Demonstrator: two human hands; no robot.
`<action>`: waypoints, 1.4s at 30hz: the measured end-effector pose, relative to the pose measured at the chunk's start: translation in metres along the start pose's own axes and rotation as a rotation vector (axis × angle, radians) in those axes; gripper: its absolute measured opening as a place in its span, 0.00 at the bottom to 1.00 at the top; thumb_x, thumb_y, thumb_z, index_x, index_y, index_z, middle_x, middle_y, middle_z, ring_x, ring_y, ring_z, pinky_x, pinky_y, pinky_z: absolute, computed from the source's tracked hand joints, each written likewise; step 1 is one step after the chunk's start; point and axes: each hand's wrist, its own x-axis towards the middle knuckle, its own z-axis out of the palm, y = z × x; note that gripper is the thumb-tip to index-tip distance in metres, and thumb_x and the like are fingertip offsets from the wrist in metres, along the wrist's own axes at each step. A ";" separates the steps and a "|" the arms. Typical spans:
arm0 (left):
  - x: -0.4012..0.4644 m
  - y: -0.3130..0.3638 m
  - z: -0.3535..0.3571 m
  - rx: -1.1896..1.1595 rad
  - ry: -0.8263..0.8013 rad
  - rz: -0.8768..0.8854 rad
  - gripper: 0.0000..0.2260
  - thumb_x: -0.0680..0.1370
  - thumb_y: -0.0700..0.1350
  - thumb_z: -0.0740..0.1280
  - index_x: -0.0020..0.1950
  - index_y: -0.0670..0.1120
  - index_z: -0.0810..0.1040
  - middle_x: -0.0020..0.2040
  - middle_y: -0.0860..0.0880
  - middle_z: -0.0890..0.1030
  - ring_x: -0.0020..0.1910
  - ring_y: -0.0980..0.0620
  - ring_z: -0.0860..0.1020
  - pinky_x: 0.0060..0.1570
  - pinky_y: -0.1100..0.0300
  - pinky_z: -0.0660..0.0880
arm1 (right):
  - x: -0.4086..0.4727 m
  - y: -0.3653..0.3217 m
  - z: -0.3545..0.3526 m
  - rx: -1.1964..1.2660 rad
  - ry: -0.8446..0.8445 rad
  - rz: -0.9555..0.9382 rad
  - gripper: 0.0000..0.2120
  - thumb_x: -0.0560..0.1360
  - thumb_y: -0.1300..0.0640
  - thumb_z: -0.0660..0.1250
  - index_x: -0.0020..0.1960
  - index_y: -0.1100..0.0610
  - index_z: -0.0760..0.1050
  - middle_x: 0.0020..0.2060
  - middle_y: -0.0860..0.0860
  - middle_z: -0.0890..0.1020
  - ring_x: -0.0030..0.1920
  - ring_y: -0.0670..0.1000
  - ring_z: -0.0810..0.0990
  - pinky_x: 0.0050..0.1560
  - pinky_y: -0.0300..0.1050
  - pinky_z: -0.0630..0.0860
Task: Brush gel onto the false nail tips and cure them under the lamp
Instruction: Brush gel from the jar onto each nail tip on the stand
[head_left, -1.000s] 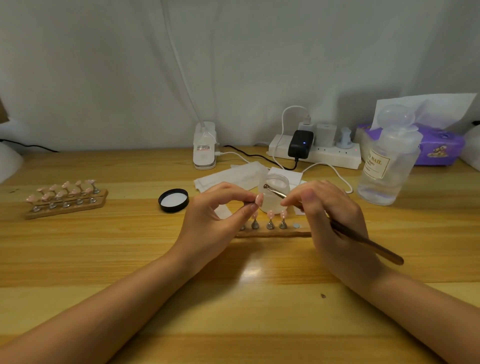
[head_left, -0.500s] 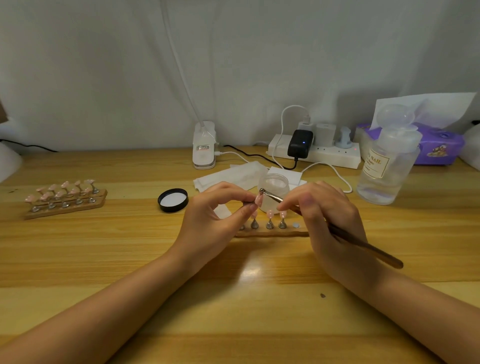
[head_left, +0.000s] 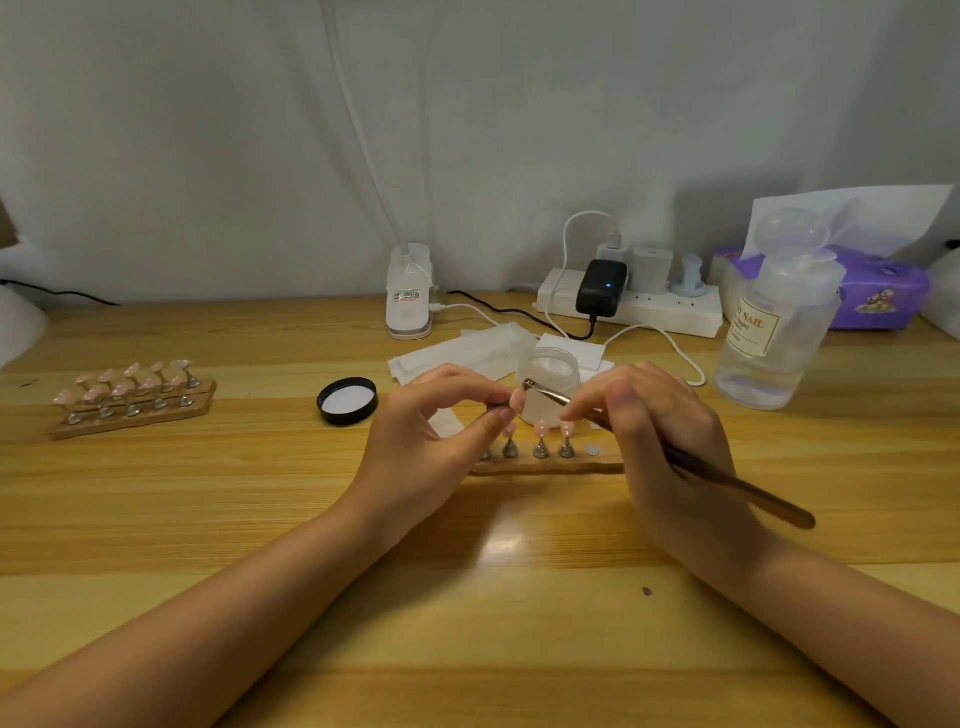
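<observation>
My left hand (head_left: 431, 441) pinches a pink false nail tip (head_left: 518, 400) on its small stand, raised above a wooden holder strip (head_left: 550, 466). My right hand (head_left: 660, 447) grips a brown gel brush (head_left: 727, 480); its metal head touches the top of the held tip. Three more pink tips (head_left: 541, 431) stand on metal pegs on the strip, beside one bare magnet spot. An open frosted gel jar (head_left: 549, 376) sits just behind the tips. The white clip lamp (head_left: 409, 293) stands at the back of the table.
A black jar lid (head_left: 347, 400) lies left of my hands. A second wooden holder (head_left: 132, 405) with several pink tips sits at far left. White wipes (head_left: 467, 353), a power strip (head_left: 628, 306), a clear pump bottle (head_left: 774, 332) and a purple tissue box (head_left: 878, 296) line the back and right.
The brush head has slid left from over the jar to the held nail tip. My left hand has stayed nearly still.
</observation>
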 end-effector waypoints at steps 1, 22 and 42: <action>0.000 0.000 0.000 0.001 -0.001 -0.001 0.05 0.70 0.44 0.69 0.45 0.47 0.81 0.41 0.53 0.81 0.43 0.60 0.78 0.45 0.71 0.71 | 0.000 0.000 0.000 0.013 0.003 0.018 0.16 0.78 0.55 0.51 0.40 0.53 0.75 0.36 0.43 0.78 0.41 0.46 0.77 0.43 0.58 0.73; 0.001 -0.001 0.000 -0.020 -0.005 0.000 0.05 0.70 0.44 0.69 0.45 0.49 0.81 0.41 0.55 0.81 0.43 0.61 0.78 0.46 0.71 0.71 | -0.001 0.000 -0.001 0.002 -0.021 -0.119 0.23 0.80 0.51 0.50 0.38 0.58 0.78 0.36 0.44 0.78 0.40 0.47 0.77 0.43 0.54 0.71; -0.001 -0.002 -0.001 -0.042 0.005 -0.001 0.06 0.70 0.45 0.68 0.45 0.52 0.80 0.41 0.56 0.82 0.43 0.61 0.79 0.46 0.73 0.71 | -0.001 -0.002 0.001 0.012 -0.022 -0.040 0.19 0.79 0.54 0.51 0.39 0.56 0.78 0.36 0.44 0.79 0.40 0.47 0.77 0.43 0.58 0.72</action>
